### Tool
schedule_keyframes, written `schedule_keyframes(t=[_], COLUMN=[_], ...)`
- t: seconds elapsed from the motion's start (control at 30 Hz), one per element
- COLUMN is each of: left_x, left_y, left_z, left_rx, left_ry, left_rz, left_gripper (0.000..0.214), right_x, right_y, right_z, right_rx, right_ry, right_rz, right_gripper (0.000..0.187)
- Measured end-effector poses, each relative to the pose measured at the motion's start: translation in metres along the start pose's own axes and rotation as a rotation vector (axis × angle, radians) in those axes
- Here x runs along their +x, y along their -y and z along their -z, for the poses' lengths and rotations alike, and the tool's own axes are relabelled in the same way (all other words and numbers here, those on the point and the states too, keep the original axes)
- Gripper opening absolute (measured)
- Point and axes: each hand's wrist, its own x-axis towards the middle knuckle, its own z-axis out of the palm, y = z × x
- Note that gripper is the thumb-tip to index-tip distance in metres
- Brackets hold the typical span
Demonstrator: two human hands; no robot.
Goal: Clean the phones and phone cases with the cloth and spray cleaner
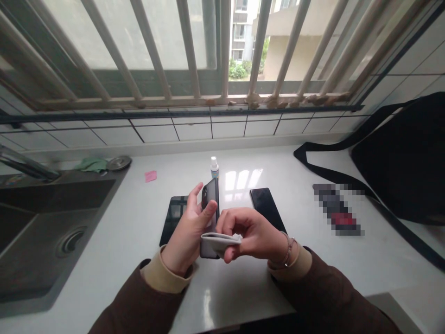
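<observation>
My left hand (189, 232) is closed round a dark smartphone (212, 190), which it holds tilted on edge with the camera bump toward the top. A folded grey cloth (222, 242) is pinched in my right hand (248, 232), against the lower part of the phone. Behind the phone stands a small white spray bottle (214, 167), partly hidden. To the left lies a black tablet-like device (172, 220), partly covered by my left hand. Another black phone (267, 206) lies flat beyond my right wrist.
A sink (41, 250) with a faucet (28, 162) is at the left, a green cloth (92, 163) and metal drain lid (118, 163) on its rim. A pink paper (150, 176) lies on the white counter (132, 222). At right are a black bag (403, 162) and a blurred item (339, 211).
</observation>
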Motion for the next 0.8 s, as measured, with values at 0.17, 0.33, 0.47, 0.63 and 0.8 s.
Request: schedule_keyframes(t=[0.17,0.33,0.47,0.63,0.8], left_x=[-0.003,-0.009,-0.01,-0.004,-0.001], left_y=[0.004,0.0,0.001,0.005,0.003], left_z=[0.0,-0.004,-0.002,0.007,0.007], left_rx=[0.088,0.05,0.036,0.114,0.196], left_ry=[0.167,0.21,0.326,0.607,0.72], left_rz=[0.165,0.186,0.207,0.165,0.166], left_gripper=[0.069,0.046,0.045,0.082,0.085], right_x=[-0.001,0.002,0.001,0.0,0.0], right_y=[-0.004,-0.004,-0.003,0.006,0.009], right_z=[0.003,0.003,0.003,0.0,-0.001], right_rx=[-0.12,-0.09,-0.109,-0.258,-0.398], right_ry=[-0.144,-0.233,-0.223,-0.337,-0.494], right_rz=[-0.043,0.025,0.03,0.01,0.011], right_gripper=[0.034,0.027,0.023,0.021,0.022])
